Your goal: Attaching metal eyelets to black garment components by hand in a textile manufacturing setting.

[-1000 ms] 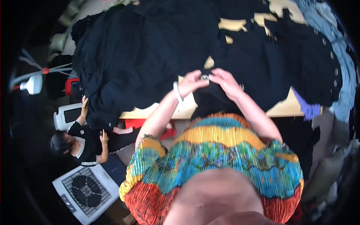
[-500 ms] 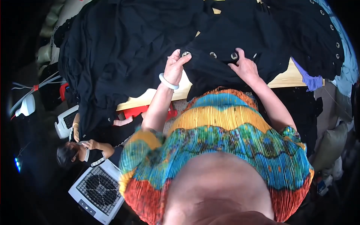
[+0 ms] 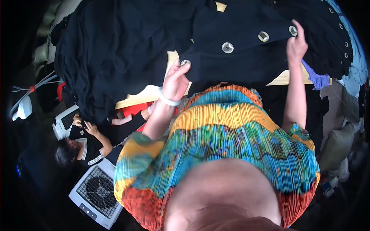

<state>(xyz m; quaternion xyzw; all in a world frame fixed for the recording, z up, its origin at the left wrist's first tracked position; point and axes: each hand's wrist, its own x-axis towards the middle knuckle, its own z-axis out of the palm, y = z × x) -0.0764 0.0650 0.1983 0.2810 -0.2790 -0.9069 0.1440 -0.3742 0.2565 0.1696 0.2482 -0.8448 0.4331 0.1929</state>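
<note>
A black garment with a row of large round buttons is stretched between my hands. My left hand, a pale bangle on its wrist, pinches the garment's edge, its thumb against one button. Further right and farther off, my right hand grips the same strip. Its index finger lies beside the end button, and the thumb is mostly hidden. Between the hands two more buttons show, a grey one and a pale-rimmed one.
More black cloth is heaped over the wooden table. Purple fabric hangs at its right edge, near light blue cloth. At lower left, another person sits handling dark cloth, beside a white fan unit.
My right hand has moved right and away from me, pulling the buttoned strip out longer and at a slant. My left hand has shifted slightly left and nearer, still pinching by a button.
</note>
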